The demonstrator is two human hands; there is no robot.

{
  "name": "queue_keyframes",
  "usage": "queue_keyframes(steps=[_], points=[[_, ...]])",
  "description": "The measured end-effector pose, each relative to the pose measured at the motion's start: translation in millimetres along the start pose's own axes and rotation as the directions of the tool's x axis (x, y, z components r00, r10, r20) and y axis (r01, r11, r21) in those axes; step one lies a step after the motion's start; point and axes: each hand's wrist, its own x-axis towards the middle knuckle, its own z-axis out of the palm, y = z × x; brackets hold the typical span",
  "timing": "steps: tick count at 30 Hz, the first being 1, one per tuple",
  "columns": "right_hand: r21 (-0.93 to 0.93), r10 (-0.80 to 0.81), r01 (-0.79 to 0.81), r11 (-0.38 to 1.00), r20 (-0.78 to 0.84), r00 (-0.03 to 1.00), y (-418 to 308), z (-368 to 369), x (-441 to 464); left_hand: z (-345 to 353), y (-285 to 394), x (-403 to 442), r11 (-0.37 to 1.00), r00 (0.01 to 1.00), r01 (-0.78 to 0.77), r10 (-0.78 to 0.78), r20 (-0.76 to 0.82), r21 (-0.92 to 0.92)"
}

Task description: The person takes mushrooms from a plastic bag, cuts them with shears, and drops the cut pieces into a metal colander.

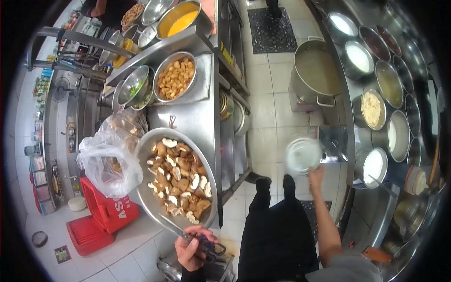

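My left hand [191,251] is closed around a pair of scissors [210,249], its blades reaching over the near rim of a large metal bowl [212,188]. Cut brown mushrooms [181,181] with pale insides fill much of that bowl. On the right, my right hand [315,178] grips the lower edge of a whitish round bowl [303,156], held above the tiled floor and blurred. Beside the metal bowl, to its left, a clear plastic bag [112,157] holds more brown pieces.
A bowl of brown chunks [176,79] and a pot of orange liquid [181,23] stand farther up the steel counter [181,117]. A large pot [315,70] stands beyond the aisle. Several containers line the right counter. A red crate [101,218] is at lower left.
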Motion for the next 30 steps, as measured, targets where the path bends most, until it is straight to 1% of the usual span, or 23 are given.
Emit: queue_keyframes(steps=[1,2,3,4,5,7,9,11,12,15,16,18,19,20,21,22,23,24,25,26,27,29,30], points=[[-0.219,-0.211,0.205,0.954,-0.001,0.978,34,49,6,0,1,2,0.999,0.999,-0.027,0.028,-0.017,0.030],[-0.097,-0.146,0.145,0.985,0.000,0.989,7,90,-13,1,3,4,0.997,0.998,-0.057,0.059,-0.023,0.058],[-0.194,0.103,-0.062,0.979,0.208,0.973,-16,114,-22,-1,-2,6,0.993,0.995,-0.089,0.092,-0.034,0.083],[-0.212,0.156,-0.087,0.974,0.339,0.928,-18,151,-25,-12,-6,10,0.974,0.982,-0.186,0.181,0.052,0.130],[-0.046,0.035,-0.021,0.999,0.329,0.944,-15,194,-36,-25,-6,12,0.980,0.986,-0.164,0.160,0.041,0.109],[-0.056,-0.128,0.161,0.985,0.381,0.916,12,279,-45,-43,-1,7,0.993,0.995,-0.097,0.097,0.004,0.071],[-0.092,-0.091,0.165,0.982,0.533,0.841,-14,317,-53,-47,-3,5,0.984,0.984,-0.159,0.165,-0.062,0.084],[-0.096,-0.122,0.201,0.975,0.524,0.843,-23,354,-65,-61,-8,2,0.975,0.973,-0.193,0.205,-0.105,0.107],[-0.099,-0.138,0.220,0.970,0.520,0.843,-22,372,-69,-60,-7,2,0.979,0.973,-0.176,0.189,-0.129,0.107],[-0.019,-0.249,0.335,0.942,0.631,0.734,3,432,-72,-54,-3,11,0.979,0.975,-0.176,0.187,-0.116,0.099],[-0.049,-0.267,0.354,0.934,0.560,0.784,18,454,-76,-56,-3,15,0.984,0.975,-0.160,0.170,-0.141,0.079],[-0.097,-0.290,0.466,0.879,0.667,0.687,69,481,-71,-62,0,19,0.992,0.974,-0.125,0.129,-0.188,0.034],[-0.114,-0.298,0.524,0.844,0.713,0.635,47,460,-71,-63,5,20,0.995,0.969,-0.072,0.085,-0.232,0.063],[-0.185,-0.178,0.432,0.883,0.719,0.672,36,421,-73,-63,11,21,0.996,0.962,-0.023,0.046,-0.270,0.086],[-0.260,-0.056,0.338,0.905,0.714,0.698,-14,354,-79,-60,18,22,0.994,0.952,0.025,0.008,-0.306,0.103],[-0.304,-0.041,0.342,0.889,0.691,0.722,-8,321,-74,-45,21,30,0.987,0.960,-0.160,0.153,-0.233,-0.013],[-0.348,-0.026,0.343,0.872,0.667,0.744,9,293,-68,-44,25,31,0.991,0.966,-0.135,0.136,-0.220,0.021],[-0.366,-0.113,0.365,0.856,0.557,0.823,19,255,-69,-43,30,30,0.992,0.970,-0.114,0.123,-0.209,0.053],[-0.425,-0.045,0.329,0.843,0.554,0.831,25,222,-60,-40,37,26,0.992,0.974,-0.095,0.110,-0.200,0.084],[-0.484,0.025,0.293,0.824,0.548,0.836,7,177,-59,-29,50,22,0.998,0.988,-0.059,0.059,-0.145,0.000],[-0.480,0.041,0.281,0.831,0.557,0.830,-10,138,-57,-25,61,16,0.997,0.996,-0.023,0.017,-0.083,-0.079],[-0.402,-0.091,0.306,0.863,0.473,0.877,-38,74,-67,-18,65,13,0.993,0.997,-0.068,0.065,-0.035,-0.101],[-0.323,-0.011,0.186,0.928,0.475,0.880,-57,48,-68,-16,65,13,0.992,0.998,-0.066,0.064,-0.026,-0.111]])
